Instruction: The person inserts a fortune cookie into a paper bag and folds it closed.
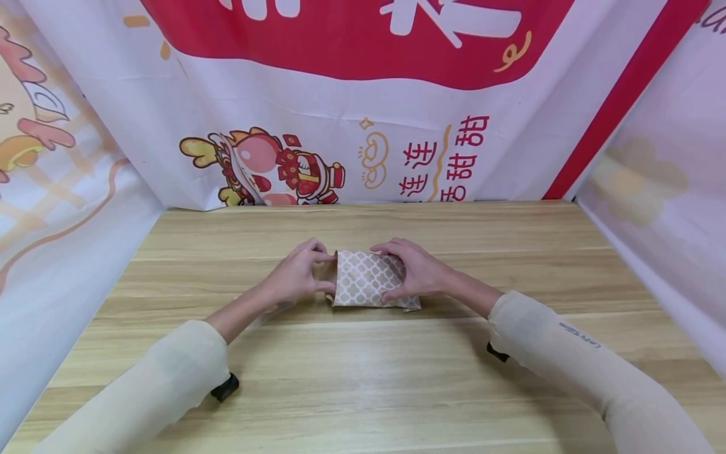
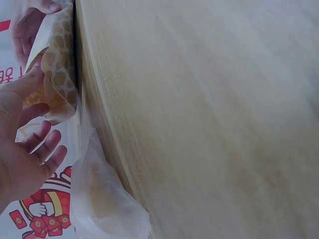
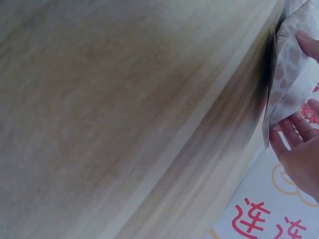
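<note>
A brown paper bag (image 1: 363,277) with a white lattice pattern lies on the wooden table, its open mouth facing left. My left hand (image 1: 295,274) is at that mouth, thumb and index finger spread apart at the opening. In the left wrist view, the other fingers of this left hand (image 2: 25,144) extend loosely outside the bag (image 2: 62,69). My right hand (image 1: 416,268) grips the bag's right part from above, thumb on the near side and fingers on the far side. The right wrist view shows fingers of the right hand (image 3: 301,149) against the bag (image 3: 289,74). The bag's contents are hard to make out.
A translucent plastic packet (image 2: 107,199) lies on the table beside my left hand, mostly hidden by the forearm in the head view. A printed white and red cloth (image 1: 351,107) hangs behind the table (image 1: 363,391), with more cloth on both sides.
</note>
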`<state>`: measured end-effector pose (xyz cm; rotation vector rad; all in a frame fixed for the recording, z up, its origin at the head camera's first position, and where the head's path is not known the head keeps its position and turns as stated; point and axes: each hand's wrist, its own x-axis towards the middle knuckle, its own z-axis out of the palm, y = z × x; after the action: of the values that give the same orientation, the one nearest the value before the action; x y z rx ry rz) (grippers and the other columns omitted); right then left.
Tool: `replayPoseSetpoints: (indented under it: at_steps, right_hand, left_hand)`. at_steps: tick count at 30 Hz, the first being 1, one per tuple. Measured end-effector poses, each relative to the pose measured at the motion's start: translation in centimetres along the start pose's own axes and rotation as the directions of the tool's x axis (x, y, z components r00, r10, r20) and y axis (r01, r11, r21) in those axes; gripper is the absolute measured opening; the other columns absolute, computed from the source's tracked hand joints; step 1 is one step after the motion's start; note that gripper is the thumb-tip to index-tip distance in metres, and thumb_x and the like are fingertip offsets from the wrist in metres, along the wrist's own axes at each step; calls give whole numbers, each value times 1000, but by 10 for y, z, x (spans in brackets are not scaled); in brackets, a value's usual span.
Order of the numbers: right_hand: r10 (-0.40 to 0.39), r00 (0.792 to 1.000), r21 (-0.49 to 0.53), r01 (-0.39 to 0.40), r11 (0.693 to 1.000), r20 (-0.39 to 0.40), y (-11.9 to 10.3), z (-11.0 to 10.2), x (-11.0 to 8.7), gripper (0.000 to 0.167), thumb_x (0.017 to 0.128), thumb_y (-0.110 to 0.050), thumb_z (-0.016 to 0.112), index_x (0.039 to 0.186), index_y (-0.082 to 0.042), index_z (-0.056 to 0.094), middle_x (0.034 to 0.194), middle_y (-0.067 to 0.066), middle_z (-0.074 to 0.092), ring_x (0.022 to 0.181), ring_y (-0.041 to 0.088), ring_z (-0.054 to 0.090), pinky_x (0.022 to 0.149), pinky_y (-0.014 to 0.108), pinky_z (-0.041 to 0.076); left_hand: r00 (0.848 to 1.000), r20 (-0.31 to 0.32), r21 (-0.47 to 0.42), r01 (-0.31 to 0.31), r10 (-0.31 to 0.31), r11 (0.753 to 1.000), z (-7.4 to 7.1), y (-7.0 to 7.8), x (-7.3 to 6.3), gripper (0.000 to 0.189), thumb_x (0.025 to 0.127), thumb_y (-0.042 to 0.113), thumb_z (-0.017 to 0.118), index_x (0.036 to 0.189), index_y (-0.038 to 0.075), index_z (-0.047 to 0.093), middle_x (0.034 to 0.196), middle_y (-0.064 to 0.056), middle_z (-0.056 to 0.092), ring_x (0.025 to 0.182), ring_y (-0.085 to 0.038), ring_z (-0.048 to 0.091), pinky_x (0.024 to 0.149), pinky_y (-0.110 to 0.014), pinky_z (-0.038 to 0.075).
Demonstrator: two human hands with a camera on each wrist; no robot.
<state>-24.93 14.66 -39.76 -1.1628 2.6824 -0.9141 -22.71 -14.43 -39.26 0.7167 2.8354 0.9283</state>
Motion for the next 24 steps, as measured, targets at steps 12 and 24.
replayPoseSetpoints:
  at_steps: [12,24]
  right_hand:
    - [4,1000,-5,-4,1000,4,0,0,-2,99,62,-31,100,146,-5,54,135,14,62,128,33,54,116,53,40]
    - [6,1000,-153,-1,988,30,-8,5,0,110,61,-40,99,153,-6,47,144,15,59,134,34,50,117,56,36]
  left_hand:
    - [999,-1,-30,33,-33,999,1,3,0,65,78,18,92,133,-5,65,116,-9,54,106,-27,54,93,-41,53]
    - [1000,21,3,0,0,1000,-2,-2,-4,70,79,28,92,135,-3,65,115,-10,57,101,-25,55,87,-38,53]
